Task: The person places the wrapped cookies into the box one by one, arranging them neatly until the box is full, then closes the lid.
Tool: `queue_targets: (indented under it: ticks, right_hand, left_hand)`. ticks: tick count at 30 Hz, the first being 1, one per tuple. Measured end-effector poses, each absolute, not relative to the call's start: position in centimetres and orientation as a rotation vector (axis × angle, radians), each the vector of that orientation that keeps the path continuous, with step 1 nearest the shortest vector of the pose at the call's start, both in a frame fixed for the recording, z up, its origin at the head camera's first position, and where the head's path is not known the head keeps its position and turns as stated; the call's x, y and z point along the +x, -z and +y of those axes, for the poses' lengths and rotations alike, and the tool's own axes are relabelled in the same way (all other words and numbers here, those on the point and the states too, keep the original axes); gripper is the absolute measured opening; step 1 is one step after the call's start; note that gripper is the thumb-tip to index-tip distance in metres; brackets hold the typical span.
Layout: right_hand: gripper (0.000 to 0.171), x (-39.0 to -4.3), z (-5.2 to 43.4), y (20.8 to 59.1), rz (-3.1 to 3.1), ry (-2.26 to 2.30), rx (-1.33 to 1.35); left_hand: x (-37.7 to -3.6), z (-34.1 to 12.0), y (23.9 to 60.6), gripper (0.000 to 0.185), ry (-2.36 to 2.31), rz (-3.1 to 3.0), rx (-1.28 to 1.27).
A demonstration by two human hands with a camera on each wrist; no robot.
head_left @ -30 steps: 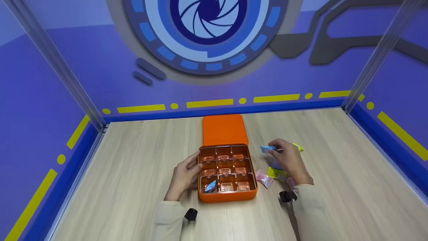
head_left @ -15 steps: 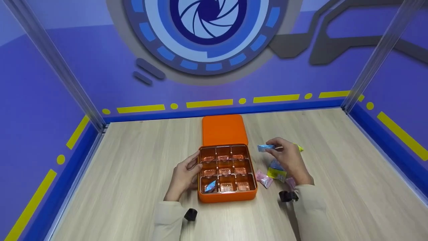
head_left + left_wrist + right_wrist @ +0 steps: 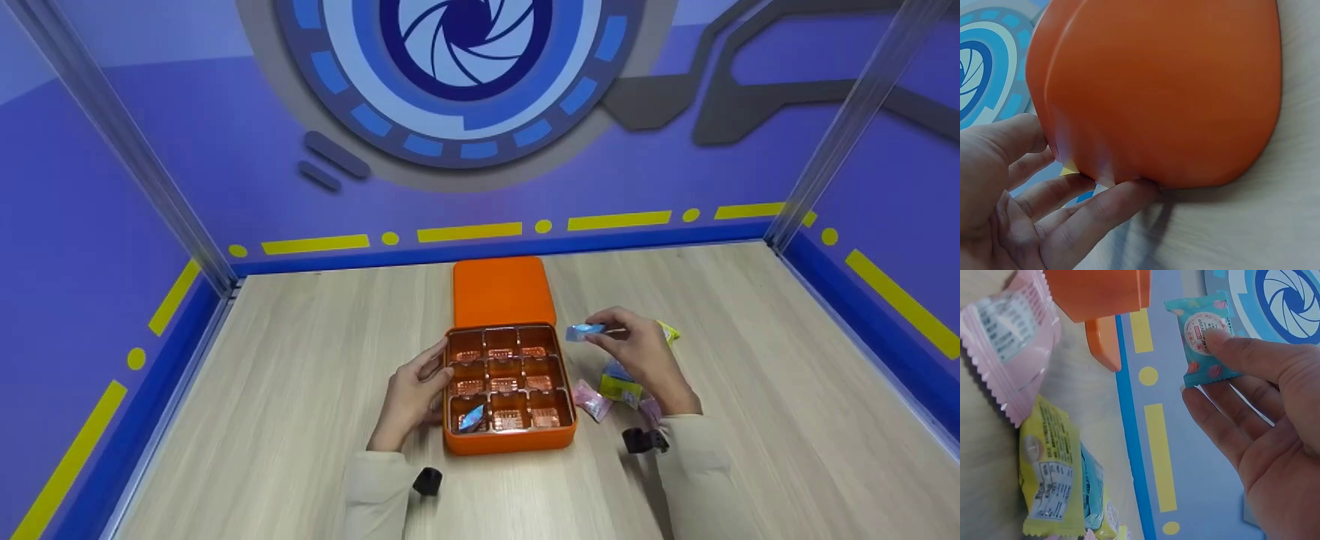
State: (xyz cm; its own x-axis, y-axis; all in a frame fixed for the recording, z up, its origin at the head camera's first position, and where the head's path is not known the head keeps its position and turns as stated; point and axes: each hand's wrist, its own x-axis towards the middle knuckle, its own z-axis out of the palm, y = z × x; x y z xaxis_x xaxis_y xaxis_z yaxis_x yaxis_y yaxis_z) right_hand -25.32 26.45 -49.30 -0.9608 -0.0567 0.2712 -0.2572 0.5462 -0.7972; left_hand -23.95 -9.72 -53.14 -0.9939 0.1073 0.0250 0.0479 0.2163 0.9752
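Note:
An orange box (image 3: 511,442) with a clear nine-compartment insert stands on the table. My left hand (image 3: 409,394) holds its left side, thumb at the rim and fingers against the outer wall (image 3: 1168,101). In the near-left compartment lies a blue-wrapped candy (image 3: 472,418). Thumb and fingers of my right hand (image 3: 651,356) pinch another blue-wrapped candy (image 3: 1199,318), raised just right of the box's far-right corner. Below that hand lie a pink candy (image 3: 592,400), a yellow candy (image 3: 620,388) and a blue candy (image 3: 616,368), the last partly covered by the hand.
An orange lid (image 3: 502,291) lies flat behind the box, right up against it. Another yellow candy (image 3: 668,330) shows beyond the right hand, and a pink candy (image 3: 651,409) beside the right wrist. Printed walls (image 3: 480,184) enclose the wooden table (image 3: 330,337) at the back and sides.
My right hand has carried the pinched blue candy a little to the left, toward the box. My left hand and the box have stayed put.

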Motion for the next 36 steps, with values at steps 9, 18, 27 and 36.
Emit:
queue_targets:
  ticks: [9, 18, 27, 36]
  right_hand:
    - [0.022, -25.4, 25.7, 48.9, -2.512, -1.419, 0.426]
    - [0.021, -25.3, 24.7, 48.4, -2.538, -1.413, 0.517]
    - [0.022, -25.2, 23.9, 48.3, -2.528, -1.4, 0.599]
    - [0.023, -24.8, 22.9, 48.7, -2.508, -1.417, 0.654]
  left_hand:
    - [-24.1, -9.9, 53.1, 0.053, -1.951, 2.393, 0.164]
    - [-24.2, -9.8, 52.9, 0.053, -1.94, 2.41, 0.153]
    - [-24.2, -9.8, 53.0, 0.053, -1.947, 2.403, 0.146]
    - [-24.0, -9.7, 53.2, 0.053, -1.977, 2.369, 0.169]
